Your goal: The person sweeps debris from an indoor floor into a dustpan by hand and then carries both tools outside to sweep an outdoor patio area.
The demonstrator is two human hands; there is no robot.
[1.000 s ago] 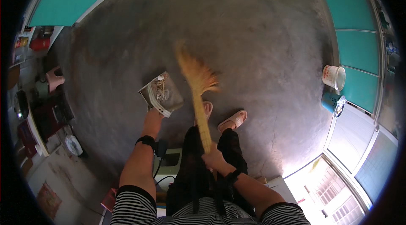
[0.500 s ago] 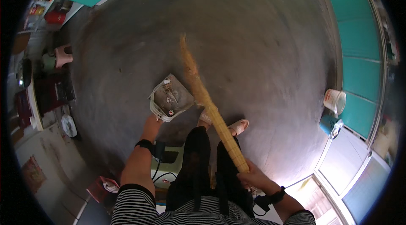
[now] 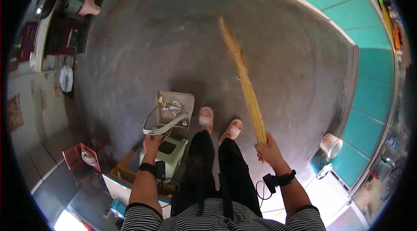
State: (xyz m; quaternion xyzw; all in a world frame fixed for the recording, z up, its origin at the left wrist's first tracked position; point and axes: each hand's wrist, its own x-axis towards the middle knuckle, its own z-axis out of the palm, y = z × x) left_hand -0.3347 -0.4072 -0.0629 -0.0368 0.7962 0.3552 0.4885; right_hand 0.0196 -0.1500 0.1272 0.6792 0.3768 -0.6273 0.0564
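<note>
Floor: grey, scuffed concrete (image 3: pixel 130 48). Across it, ahead of the person's right side, a long yellow straw broom (image 3: pixel 245 81), bristle end pointing away. Whether the tip touches the floor cannot be told; a wide swing low down could scatter loose bits.

Stool: pale green, moulded plastic (image 3: pixel 171 161), just beside the left forearm. Likely snag if that arm is drawn back without clearance.

Dustpan: box-shaped, greyish, with pale band-like handle (image 3: pixel 187 102), ahead of the left foot. Resting or hanging: unclear. Tipping would probably spill the load, the cause being a turned wrist or a knock.

Left hand (image 3: pixel 151 143): fingers wrapped on the dustpan's handle. Right hand (image 3: pixel 270 150): clamped round the broom's near end; long overhang, so poor tip control is possible.

Pink open-toed slippers (image 3: pixel 206 118): near the dustpan; one step could bump it.

Litter, mixed pale scraps (image 3: pixel 173 107): loose inside the dustpan, light-looking, easily lost.
</note>
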